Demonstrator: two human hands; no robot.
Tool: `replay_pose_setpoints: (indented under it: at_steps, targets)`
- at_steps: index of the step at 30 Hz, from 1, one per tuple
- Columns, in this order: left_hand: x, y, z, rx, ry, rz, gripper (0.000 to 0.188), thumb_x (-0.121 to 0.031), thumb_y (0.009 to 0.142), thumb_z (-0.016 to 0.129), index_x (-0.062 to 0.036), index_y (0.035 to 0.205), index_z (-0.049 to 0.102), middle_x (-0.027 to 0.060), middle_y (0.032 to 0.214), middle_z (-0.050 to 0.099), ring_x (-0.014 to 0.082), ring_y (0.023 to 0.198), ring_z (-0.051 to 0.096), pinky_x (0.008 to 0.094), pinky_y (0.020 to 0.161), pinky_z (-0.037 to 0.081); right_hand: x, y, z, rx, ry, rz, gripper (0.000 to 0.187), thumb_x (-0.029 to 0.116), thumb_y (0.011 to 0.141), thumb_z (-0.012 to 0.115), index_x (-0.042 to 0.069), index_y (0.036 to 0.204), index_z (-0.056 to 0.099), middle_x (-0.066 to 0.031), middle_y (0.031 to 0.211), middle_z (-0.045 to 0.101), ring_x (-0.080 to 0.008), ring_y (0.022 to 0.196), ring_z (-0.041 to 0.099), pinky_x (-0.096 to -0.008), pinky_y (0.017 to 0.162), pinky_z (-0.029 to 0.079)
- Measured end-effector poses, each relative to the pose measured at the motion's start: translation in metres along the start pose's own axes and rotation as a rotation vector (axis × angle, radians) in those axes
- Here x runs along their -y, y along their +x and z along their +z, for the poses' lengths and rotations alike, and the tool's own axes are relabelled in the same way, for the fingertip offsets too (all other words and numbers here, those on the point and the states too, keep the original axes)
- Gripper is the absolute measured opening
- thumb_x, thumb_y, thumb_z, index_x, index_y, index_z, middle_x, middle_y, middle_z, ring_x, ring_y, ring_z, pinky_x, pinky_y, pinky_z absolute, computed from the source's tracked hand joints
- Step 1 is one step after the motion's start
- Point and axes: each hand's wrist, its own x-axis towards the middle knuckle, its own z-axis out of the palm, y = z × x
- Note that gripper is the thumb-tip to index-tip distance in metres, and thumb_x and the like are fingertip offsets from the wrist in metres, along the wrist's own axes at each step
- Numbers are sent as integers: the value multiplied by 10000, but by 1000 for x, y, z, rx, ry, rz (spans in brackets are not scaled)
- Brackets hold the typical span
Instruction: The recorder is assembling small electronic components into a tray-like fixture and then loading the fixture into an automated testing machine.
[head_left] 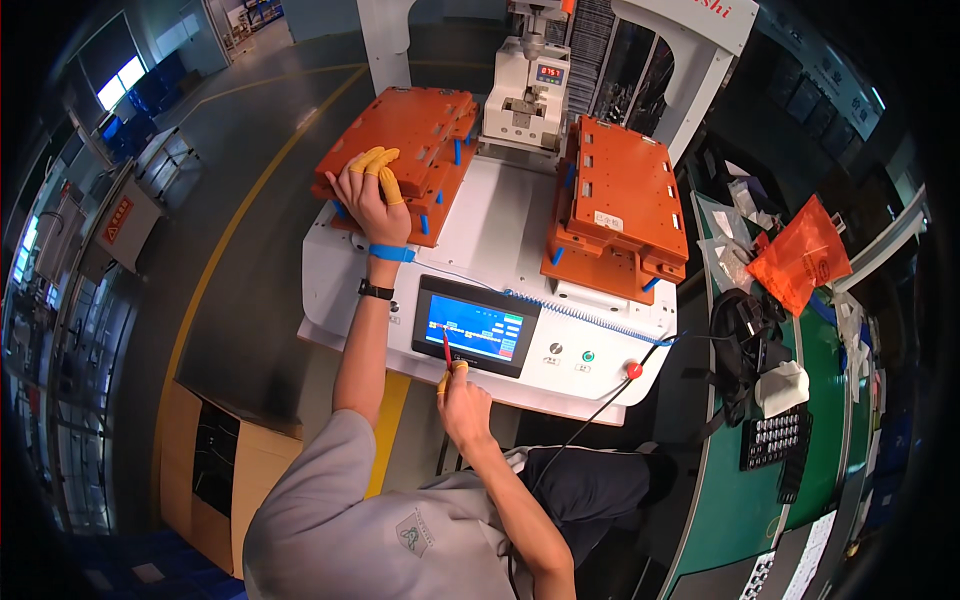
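My left hand (374,200) lies on the near left corner of the left orange fixture plate (410,125), fingers stretched out over its top. Yellow finger cots cover several of its fingertips, and a blue wrist strap (392,253) circles the wrist above a dark band (376,290). In my right hand (464,405) is a slim red pen-like stick (449,350), pinched between the fingers. Its tip points at the lit blue touchscreen (470,328) and seems to meet the glass. A yellow cot shows on that hand too.
A second orange fixture (625,185) stands on the right of the white machine bed (505,210). Between and behind the fixtures is a screwdriving head (530,90). The strap's coiled blue cord (580,314) crosses the front panel near a red button (633,370). A cluttered green bench (720,480) flanks the right.
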Motion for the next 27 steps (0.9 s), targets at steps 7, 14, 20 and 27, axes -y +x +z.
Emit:
replay_pose_setpoints:
  at_steps: [7,14,20,27]
  targets:
    - [0,1,-1,-3,-5,8,310,-222,1006,455,-69,1150,683,93,1257,627,319,1290,492,599,1235,91,1,-1,1,-18,21,-8,382,133,908,640,-52,1208,491,-246,705,665,-445,640,654,-530,596,520]
    - [0,0,0,-10,-2,10,309,-223,1011,455,-67,1146,684,95,1247,629,318,1290,492,598,1234,94,3,-4,-7,16,0,29,414,128,886,664,-46,1217,487,-240,749,679,-439,684,664,-529,634,526]
    - [3,-1,3,-29,19,19,301,-209,1028,448,-103,1154,699,82,1236,627,302,1246,520,566,1226,120,-3,-7,-8,-14,-43,-10,421,157,908,644,-75,1233,512,-226,717,684,-405,649,687,-496,609,549]
    - [3,-1,3,-27,11,18,297,-210,1024,455,-108,1154,702,79,1233,629,303,1246,520,568,1226,115,-3,-5,-2,15,-1,58,412,119,886,659,-34,1227,486,-241,740,676,-433,683,669,-517,636,534]
